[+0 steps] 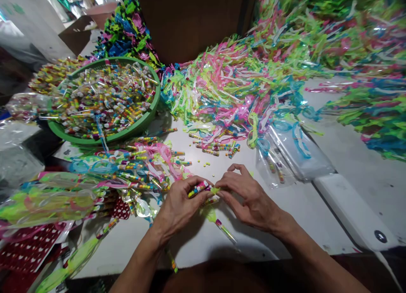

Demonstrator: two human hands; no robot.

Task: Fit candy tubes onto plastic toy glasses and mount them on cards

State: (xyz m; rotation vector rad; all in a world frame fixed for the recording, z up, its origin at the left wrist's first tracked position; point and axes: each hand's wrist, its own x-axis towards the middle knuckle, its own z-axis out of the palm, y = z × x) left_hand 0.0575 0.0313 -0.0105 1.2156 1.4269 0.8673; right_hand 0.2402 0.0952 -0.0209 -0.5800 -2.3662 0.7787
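Right of the green basket [154,109] and nearer the body, holds a small bunch of bead-filled tubes [200,188] in the left hand [180,206], fingers curled closely round. With the right hand [250,197], narrowed to a pinch, meets the left fingertips at a knot of yellow-green ribbon [215,191] beside the bunch. Just below both hands, likewise nearer than the basket, shows a single tube [226,230] angled over the white table [301,208]. To the basket's right, includes loose tubes [218,147] and scattered yellow beads [207,164]; farther right, a clear bag [279,170] beside a white device [352,212]. Could, by judgement, drop a slick tube through too slack a left-hand grip, tear or overstretch the thin ribbon by pulling too hard, or spill beads by squeezing a poorly closed end. Behind and left of the basket, bears green marks on a white sack [22,30], too blurred to read; elsewhere, offers no legible brand or label.
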